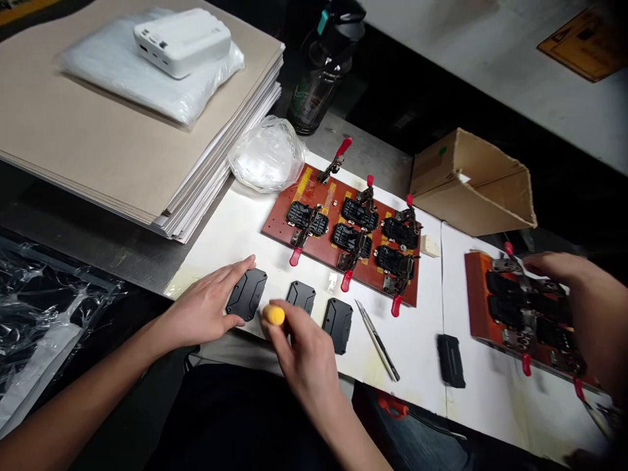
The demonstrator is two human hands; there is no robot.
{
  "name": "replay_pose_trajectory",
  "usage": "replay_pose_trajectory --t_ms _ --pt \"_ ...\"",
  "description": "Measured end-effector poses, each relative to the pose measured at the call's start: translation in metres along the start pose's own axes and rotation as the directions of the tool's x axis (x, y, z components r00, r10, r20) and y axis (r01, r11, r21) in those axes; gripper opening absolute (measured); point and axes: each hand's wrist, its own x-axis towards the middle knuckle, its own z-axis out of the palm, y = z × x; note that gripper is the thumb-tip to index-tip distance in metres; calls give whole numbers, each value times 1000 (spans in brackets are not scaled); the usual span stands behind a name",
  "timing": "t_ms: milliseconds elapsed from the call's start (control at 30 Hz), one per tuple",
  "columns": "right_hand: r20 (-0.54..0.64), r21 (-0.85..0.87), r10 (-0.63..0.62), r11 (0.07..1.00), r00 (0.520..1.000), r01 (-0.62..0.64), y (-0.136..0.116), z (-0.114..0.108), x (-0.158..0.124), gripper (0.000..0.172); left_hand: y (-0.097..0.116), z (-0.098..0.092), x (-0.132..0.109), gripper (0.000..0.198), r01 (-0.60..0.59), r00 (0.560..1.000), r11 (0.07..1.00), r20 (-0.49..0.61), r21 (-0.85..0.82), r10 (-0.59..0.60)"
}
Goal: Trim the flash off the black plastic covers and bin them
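My left hand (209, 304) has its thumb and fingers around the edges of a flat black cover (248, 294) on the white worktop. My right hand (309, 350) is closed around a small object with a round yellow end (276, 315); the rest of it is hidden in the fist. A second black cover (301, 296) lies partly behind that hand. To its right rests a third black cover (338, 327). Just beyond the covers stands a red-brown fixture board (318, 180) with red-handled toggle clamps, several of them over black parts.
Tweezers (377, 340) and a black part (450, 361) lie to the right. A co-worker's hand (564, 268) is at another clamp fixture (475, 294). Around the back are a cardboard box (441, 176), a bottle (318, 85), a plastic bag (267, 154) and stacked cardboard sheets (98, 144).
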Motion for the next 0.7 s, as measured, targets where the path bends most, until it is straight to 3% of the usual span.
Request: replay_pose_trajectory --t_ms 33,167,233,367,533,700 --pt "-35 -12 -10 1000 999 9 1 2 6 21 0 0 0 102 0 1000 1000 1 3 0" --pt "17 -158 -69 985 997 71 6 10 41 23 -1 1 0 100 -5 1000 1000 8 30 5" --pt "-26 -212 -59 976 998 52 7 10 50 25 -1 1 0 100 -2 1000 999 6 40 2" --pt "18 -200 -72 977 997 75 7 4 48 23 -1 1 -1 99 -5 1000 999 0 42 5" --pt "-246 -255 34 962 969 -99 11 -1 45 25 -2 2 -1 99 -6 1000 999 2 32 6" --pt "-161 -130 62 988 985 -83 10 10 35 19 -4 3 0 99 -5 1000 1000 2 27 5"
